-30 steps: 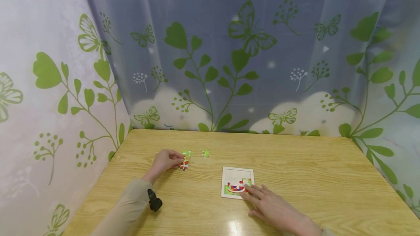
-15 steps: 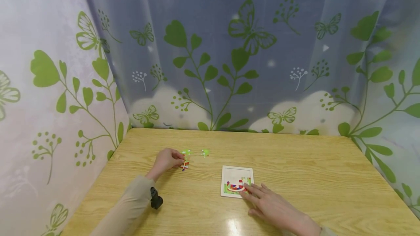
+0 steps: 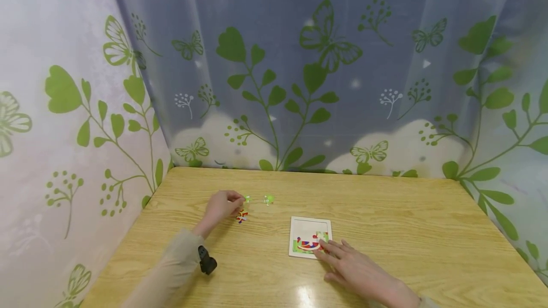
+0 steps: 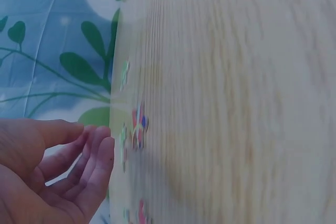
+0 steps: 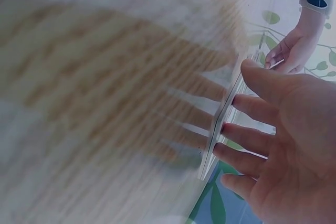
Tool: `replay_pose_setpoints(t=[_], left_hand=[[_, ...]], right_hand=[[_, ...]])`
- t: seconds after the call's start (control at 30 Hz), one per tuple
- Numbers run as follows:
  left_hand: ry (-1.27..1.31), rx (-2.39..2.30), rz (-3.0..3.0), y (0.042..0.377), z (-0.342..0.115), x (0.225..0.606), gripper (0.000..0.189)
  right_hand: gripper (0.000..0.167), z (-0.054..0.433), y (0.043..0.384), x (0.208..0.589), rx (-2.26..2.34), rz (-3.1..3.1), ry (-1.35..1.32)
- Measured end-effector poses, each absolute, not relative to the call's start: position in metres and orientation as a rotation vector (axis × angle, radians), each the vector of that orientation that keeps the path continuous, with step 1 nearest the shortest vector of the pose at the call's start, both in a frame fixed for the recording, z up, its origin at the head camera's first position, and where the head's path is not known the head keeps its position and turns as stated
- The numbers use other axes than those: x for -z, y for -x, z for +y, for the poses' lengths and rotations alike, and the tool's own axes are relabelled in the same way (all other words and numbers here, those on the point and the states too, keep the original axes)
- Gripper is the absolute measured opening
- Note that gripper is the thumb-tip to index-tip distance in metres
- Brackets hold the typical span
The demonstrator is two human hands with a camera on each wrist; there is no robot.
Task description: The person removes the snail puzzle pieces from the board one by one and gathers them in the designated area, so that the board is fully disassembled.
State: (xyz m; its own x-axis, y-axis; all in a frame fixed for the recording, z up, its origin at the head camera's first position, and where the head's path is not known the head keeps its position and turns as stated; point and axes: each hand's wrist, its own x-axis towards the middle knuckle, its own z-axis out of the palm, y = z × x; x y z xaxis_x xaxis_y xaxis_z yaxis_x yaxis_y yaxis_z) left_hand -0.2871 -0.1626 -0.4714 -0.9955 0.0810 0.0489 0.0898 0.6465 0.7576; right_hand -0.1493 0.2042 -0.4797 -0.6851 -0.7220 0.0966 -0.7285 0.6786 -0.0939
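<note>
My left hand (image 3: 222, 206) hovers just above several loose jigsaw pieces at the left of the table. Its fingers are loosely bent, and no piece shows between thumb and fingertips in the left wrist view. Nearest lie a red, white and blue piece (image 4: 139, 125) and a green piece (image 4: 123, 145). Farther off is another green piece (image 3: 269, 199). My right hand (image 3: 351, 265) rests its spread, straight fingers on the lower right corner of a square puzzle board (image 3: 301, 225). Fitted pieces (image 3: 308, 246) fill the board's lower part, partly hidden by those fingers.
A wooden table (image 3: 406, 222) bears everything, with a patterned curtain (image 3: 274, 84) hanging along its back and sides. Another red piece (image 4: 142, 212) lies near the left wrist view's lower edge. A black strap buckle (image 3: 207, 260) hangs at the left sleeve.
My left hand has shifted slightly right and away from me, uncovering more of the red, white and blue piece and covering part of the green one. The right hand stays on the board.
</note>
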Motion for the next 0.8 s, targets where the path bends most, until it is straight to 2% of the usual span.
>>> replay_pose_setpoints(t=[0.37,0.8], left_hand=[[0.287,1.626,-2.678,0.278,-0.129,0.479,0.016],[0.517,1.704,-2.676,0.274,-0.091,0.474,0.023]], right_hand=[[0.052,0.206,0.149,0.481,-0.310,-2.808,-1.203],[0.048,0.205,0.149,0.483,-0.310,-2.725,-1.210]])
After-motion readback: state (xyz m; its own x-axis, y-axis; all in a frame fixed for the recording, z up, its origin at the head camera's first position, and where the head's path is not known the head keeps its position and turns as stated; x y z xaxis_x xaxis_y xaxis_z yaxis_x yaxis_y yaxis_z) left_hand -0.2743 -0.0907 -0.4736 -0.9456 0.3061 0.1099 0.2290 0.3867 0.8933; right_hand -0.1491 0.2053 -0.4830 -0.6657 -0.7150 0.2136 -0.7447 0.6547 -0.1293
